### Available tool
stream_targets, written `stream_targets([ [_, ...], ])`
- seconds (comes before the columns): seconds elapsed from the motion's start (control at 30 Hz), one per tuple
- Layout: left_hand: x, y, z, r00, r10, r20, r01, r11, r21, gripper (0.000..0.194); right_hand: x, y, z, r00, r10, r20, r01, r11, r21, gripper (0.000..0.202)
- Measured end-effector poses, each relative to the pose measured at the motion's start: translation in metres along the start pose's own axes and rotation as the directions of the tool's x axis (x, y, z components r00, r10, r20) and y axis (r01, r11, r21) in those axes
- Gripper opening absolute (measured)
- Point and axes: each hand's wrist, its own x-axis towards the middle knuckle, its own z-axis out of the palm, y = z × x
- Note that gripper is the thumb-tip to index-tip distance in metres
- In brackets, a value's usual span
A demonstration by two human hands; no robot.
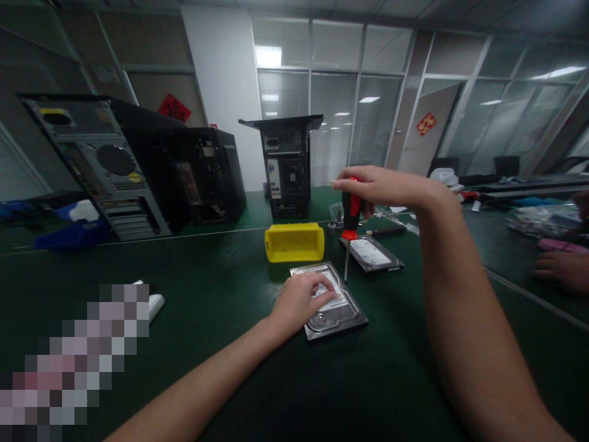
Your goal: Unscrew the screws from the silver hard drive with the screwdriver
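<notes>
A silver hard drive (346,314) with a white label lies flat on the table in front of me. My left hand (301,301) rests over its left side, fingers curled and thumb near the index fingertip on the label; the other fingers are mostly hidden. In my right hand (363,184) is an upright screwdriver (352,215) with a black and red handle, gripped from above. Its shaft points down at the drive's far right edge; whether the tip touches is unclear. Just behind it lies a second hard drive (372,254).
Beyond the drive stands a yellow bin (294,242). Black computer cases (288,166) line the back, with a large one (110,159) at left. A blue bin (69,236) sits far left. At right, another person's hand (561,267) is near plastic bags (536,221).
</notes>
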Motion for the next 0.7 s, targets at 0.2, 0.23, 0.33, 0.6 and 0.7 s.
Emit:
stream_targets([
  [0.2,0.000,0.000,-0.001,1.000,-0.012,0.011,0.012,1.000,0.006,0.014,-0.003,-0.002,-0.003,1.000,0.019,-0.021,-0.020,0.997,-0.072,0.045],
  [0.23,0.000,-0.001,-0.001,1.000,-0.015,0.009,0.015,1.000,0.006,0.014,-0.004,-0.002,-0.003,0.999,0.030,-0.032,-0.034,0.994,-0.100,0.048],
  [0.33,0.000,-0.002,0.000,1.000,-0.021,0.002,0.021,1.000,0.011,0.013,-0.006,-0.001,-0.005,0.998,0.044,-0.036,-0.048,0.992,-0.120,0.050],
  [0.6,-0.001,-0.003,0.000,0.999,-0.047,-0.002,0.047,0.999,-0.003,0.014,-0.009,-0.005,-0.005,0.997,0.069,-0.037,-0.072,0.991,-0.112,0.047],
  [0.7,-0.001,-0.003,0.000,0.999,-0.049,0.003,0.049,0.998,-0.024,0.014,-0.011,-0.007,-0.006,0.997,0.072,-0.008,-0.072,0.995,-0.068,0.040],
])
